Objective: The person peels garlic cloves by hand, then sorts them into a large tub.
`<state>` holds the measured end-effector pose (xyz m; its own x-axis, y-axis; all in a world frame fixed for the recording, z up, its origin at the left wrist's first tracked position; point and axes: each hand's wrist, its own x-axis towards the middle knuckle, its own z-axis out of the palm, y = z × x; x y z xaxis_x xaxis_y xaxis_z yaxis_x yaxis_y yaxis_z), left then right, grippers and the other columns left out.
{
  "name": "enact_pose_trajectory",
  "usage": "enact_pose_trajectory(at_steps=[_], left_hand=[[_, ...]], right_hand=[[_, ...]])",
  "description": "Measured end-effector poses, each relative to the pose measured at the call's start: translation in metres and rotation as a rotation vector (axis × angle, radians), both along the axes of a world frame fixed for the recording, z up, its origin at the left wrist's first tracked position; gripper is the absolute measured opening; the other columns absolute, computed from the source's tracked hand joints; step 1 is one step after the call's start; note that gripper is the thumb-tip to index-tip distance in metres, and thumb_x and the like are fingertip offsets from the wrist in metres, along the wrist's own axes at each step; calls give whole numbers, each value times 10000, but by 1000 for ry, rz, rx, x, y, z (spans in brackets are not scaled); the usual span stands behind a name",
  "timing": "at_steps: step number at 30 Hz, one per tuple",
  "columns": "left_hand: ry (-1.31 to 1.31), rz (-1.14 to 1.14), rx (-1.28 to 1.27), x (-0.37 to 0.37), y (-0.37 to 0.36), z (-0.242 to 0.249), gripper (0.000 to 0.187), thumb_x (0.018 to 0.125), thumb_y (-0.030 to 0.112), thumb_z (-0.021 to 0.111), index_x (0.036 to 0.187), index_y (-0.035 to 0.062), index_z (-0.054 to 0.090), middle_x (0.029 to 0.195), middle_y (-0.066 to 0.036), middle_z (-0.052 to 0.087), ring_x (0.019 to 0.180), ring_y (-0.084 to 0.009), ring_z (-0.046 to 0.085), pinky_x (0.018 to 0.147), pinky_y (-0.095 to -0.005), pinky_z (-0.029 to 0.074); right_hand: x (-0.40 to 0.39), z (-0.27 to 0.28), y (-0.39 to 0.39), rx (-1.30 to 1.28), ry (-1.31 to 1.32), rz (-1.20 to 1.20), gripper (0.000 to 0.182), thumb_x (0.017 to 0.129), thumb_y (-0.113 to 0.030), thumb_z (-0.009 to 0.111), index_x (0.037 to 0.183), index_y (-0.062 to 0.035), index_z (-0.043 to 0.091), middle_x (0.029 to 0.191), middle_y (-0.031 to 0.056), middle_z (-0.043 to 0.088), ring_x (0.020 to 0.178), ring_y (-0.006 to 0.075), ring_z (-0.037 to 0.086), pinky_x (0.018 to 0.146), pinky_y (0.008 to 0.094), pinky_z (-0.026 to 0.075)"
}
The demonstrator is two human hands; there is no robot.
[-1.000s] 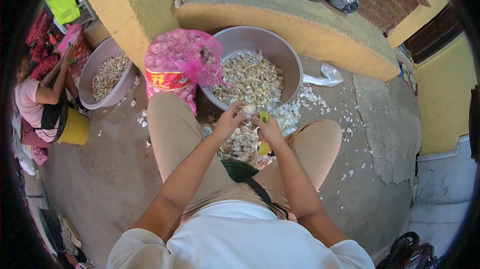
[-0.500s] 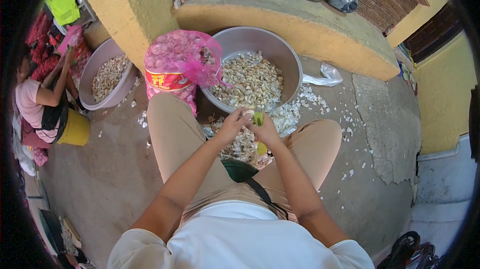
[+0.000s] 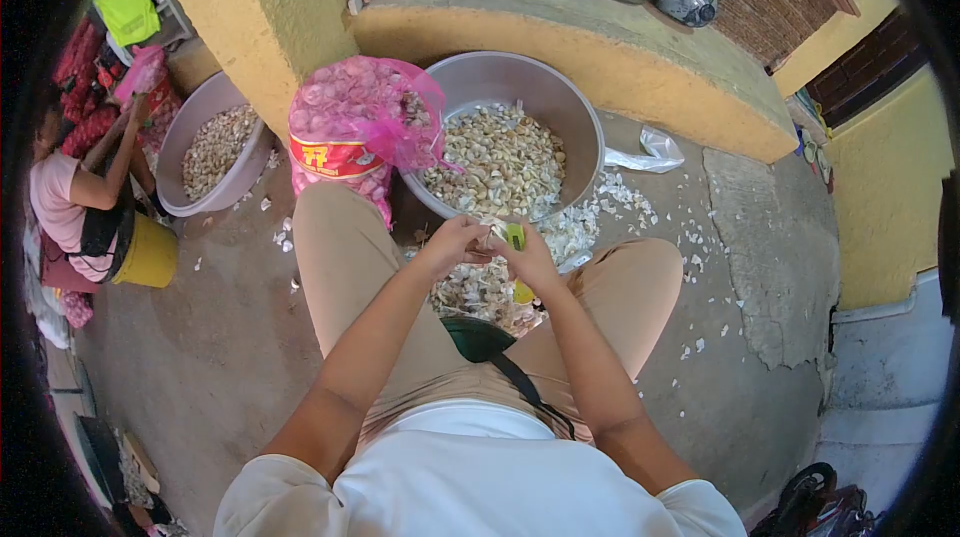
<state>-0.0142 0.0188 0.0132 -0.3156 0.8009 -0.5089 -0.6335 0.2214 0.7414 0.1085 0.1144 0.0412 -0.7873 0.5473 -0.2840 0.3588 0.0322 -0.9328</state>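
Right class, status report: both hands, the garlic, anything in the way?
Left hand grips garlic bulb. Right hand holds green-handled knife against it. Metal basin just ahead; nothing blocking.

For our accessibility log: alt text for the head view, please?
Seated person's left hand and right hand meet over a garlic bulb, a green tool in the right, above a metal basin of garlic and a pink mesh sack.

The left hand (image 3: pixel 455 240) hides most of what looks like garlic (image 3: pixel 490 233).
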Motion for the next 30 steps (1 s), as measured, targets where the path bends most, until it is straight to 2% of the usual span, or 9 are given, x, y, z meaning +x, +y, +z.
enact_pose_trajectory(at_steps=[3,6,9,12,15,18,21,24,30], left_hand=[[0,-14,19,4,0,2,220,838,243,463,935,48,431,766,-58,505,627,-152,555,565,-313,517],[81,-153,-5,7,0,11,254,851,308,431,927,65,433,690,-34,488,547,-126,521,486,-287,492],[288,-217,-66,7,0,4,295,856,355,409,944,75,441,606,-3,450,482,-102,469,415,-258,442],[340,-180,-59,9,-1,3,376,829,414,444,863,41,483,604,-10,450,514,-97,468,396,-239,419],[343,-110,11,11,3,-2,309,856,373,404,912,78,477,570,4,437,450,-95,445,393,-232,407],[150,1,86,16,3,5,330,863,383,380,897,71,483,610,-13,474,475,-102,475,393,-236,412],[353,54,37,20,8,-11,352,871,392,347,936,68,468,667,-34,505,508,-117,506,400,-246,423],[320,138,18,31,9,-8,361,876,400,325,956,68,442,674,-45,504,495,-132,509,398,-254,422],[190,106,66,29,7,3,348,869,412,342,962,88,429,656,-36,495,486,-134,499,385,-249,399]], right_hand=[[-1,2,-1,70,-4,60,459,719,-235,633,1097,-45,455,682,51,540,438,99,464,381,236,375],[-1,-6,0,91,63,89,410,722,-194,632,1068,-41,474,609,19,503,410,77,439,354,215,354],[-2,-17,0,80,97,86,416,716,-197,642,1065,-39,479,572,9,488,401,76,429,357,212,349],[-2,-2,-6,11,36,86,399,724,-184,633,1064,-42,480,566,6,482,402,76,424,361,210,346],[-3,-2,-7,-27,47,69,359,742,-170,613,1051,-44,481,560,4,473,402,77,420,363,210,343],[-3,-3,-6,-135,105,8,319,768,-162,585,1042,-43,472,549,2,459,392,78,414,357,211,342],[-4,1,-11,-141,142,-12,341,775,-198,584,1051,-41,459,544,5,456,383,80,413,347,215,338],[-5,-1,-12,-136,127,2,423,758,-268,610,1074,-39,449,544,12,466,384,83,420,340,218,337],[-8,-2,-8,-151,107,18,325,784,-220,583,1021,-29,470,518,4,447,382,79,414,339,215,347]])
